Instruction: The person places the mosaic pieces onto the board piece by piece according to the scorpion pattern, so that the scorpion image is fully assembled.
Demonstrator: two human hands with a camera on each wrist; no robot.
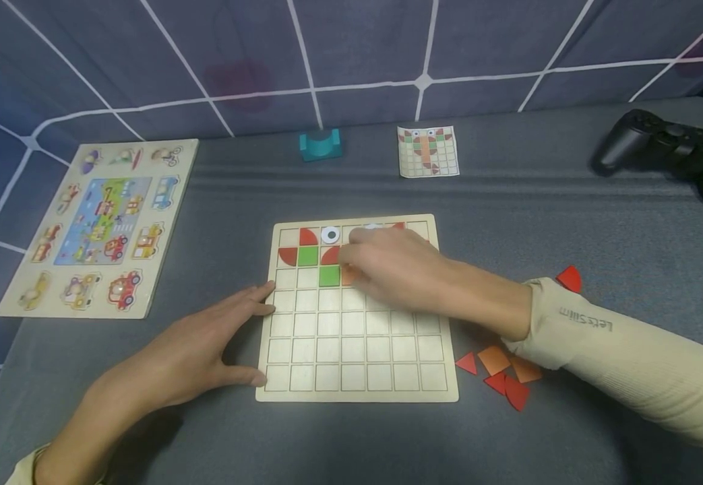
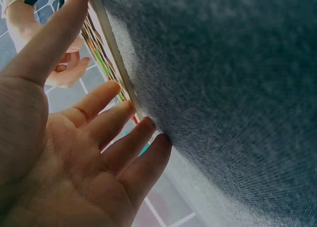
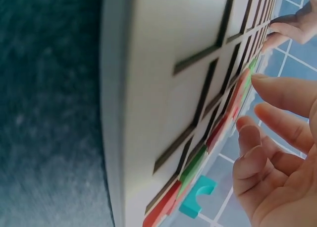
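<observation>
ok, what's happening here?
A person's left hand touches the left edge of a wooden board; the right hand is over its upper rows, by an orange square. Red pieces, green squares and round eyes are set in it; lower rows are bare. Loose pieces, red and orange, lie to its right.

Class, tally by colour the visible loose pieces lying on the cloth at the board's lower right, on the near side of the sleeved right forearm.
Red pieces: 3
Orange pieces: 2
Total: 5
</observation>
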